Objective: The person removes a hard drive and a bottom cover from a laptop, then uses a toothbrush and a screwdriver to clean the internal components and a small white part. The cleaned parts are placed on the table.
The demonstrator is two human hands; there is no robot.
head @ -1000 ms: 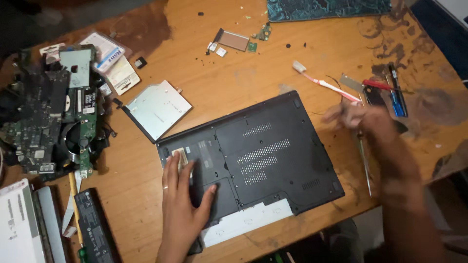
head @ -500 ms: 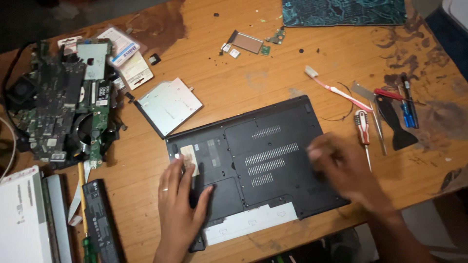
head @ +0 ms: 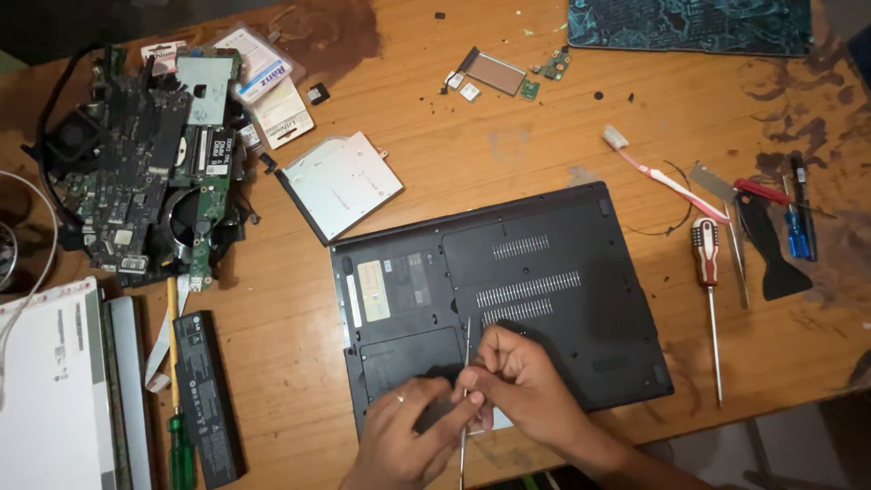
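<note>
Black plastic laptop base (head: 535,281) lies underside up on the wooden table (head: 472,154), at its near edge. Both hands meet over its front: the right hand (head: 526,386) pinches a thin metal screwdriver shaft (head: 465,363), the left hand (head: 408,436) steadies it with closed fingers.

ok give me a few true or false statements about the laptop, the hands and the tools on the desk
1. The laptop lies bottom side up. True.
2. Both hands, left hand and right hand, grip a thin metal tool over the laptop's near edge. True.
3. The red-handled screwdriver is in the right hand. False: it lies on the table, right of the laptop.
4. The toothbrush rests on the laptop. False: it lies on the table beyond it.
</note>
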